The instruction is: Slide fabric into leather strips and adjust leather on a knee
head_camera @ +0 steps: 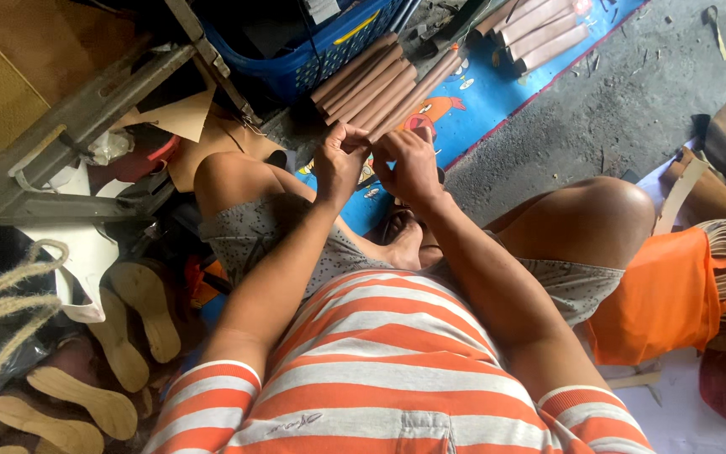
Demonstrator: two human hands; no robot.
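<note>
A blue cartoon-printed floor mat carries a stack of long brown rolled tubes. Above it, the left hand and right hand meet, fingers pinched together on something too small to make out

We saw little free room near our hands: brown rolls lay just ahead, a blue basket behind them. Only the grey floor on the right was open; shoe soles crowded the left.
</note>
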